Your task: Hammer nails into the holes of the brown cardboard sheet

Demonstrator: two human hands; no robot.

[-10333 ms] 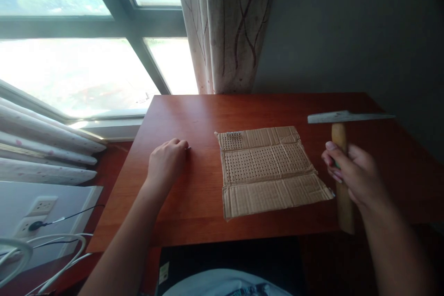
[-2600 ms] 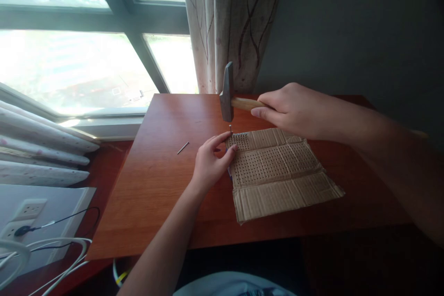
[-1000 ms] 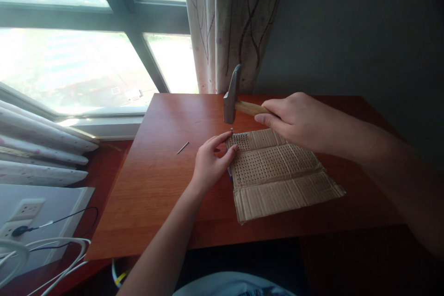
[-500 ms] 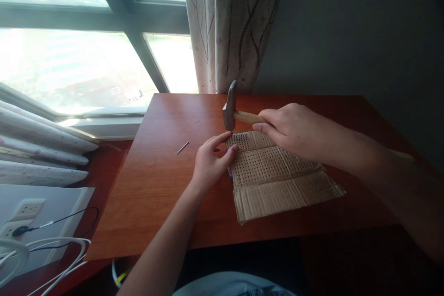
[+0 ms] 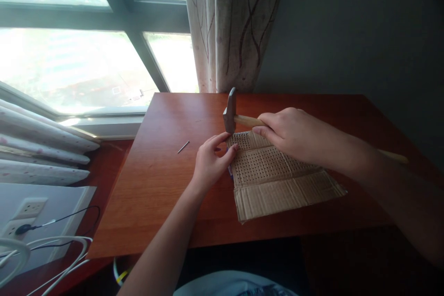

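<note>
My right hand (image 5: pixel 289 129) is closed around the wooden handle of a hammer (image 5: pixel 229 113). The hammer's metal head hangs upright at the far left corner of a brown cardboard sheet (image 5: pixel 277 199), right by my left index fingertip. Rows of small holes cover much of the sheet, with dark marks along its far edge. My left hand (image 5: pixel 213 157) grips the sheet's left edge, thumb on top and index finger at the corner. Whether a nail stands under the hammer head is too small to make out. Something bluish peeks out under the sheet's left edge.
A loose nail (image 5: pixel 183 146) lies on the reddish wooden table (image 5: pixel 156 194), left of my left hand. Past the table's far edge hangs a curtain (image 5: pixel 236 32), with a window (image 5: pixel 69 64) to the left. White cables (image 5: pixel 65 240) and a wall socket (image 5: pixel 31 208) are at lower left.
The hammer head has come down slightly toward the cardboard corner, my right hand lowering with it. My left hand and the sheet stay about where they were.
</note>
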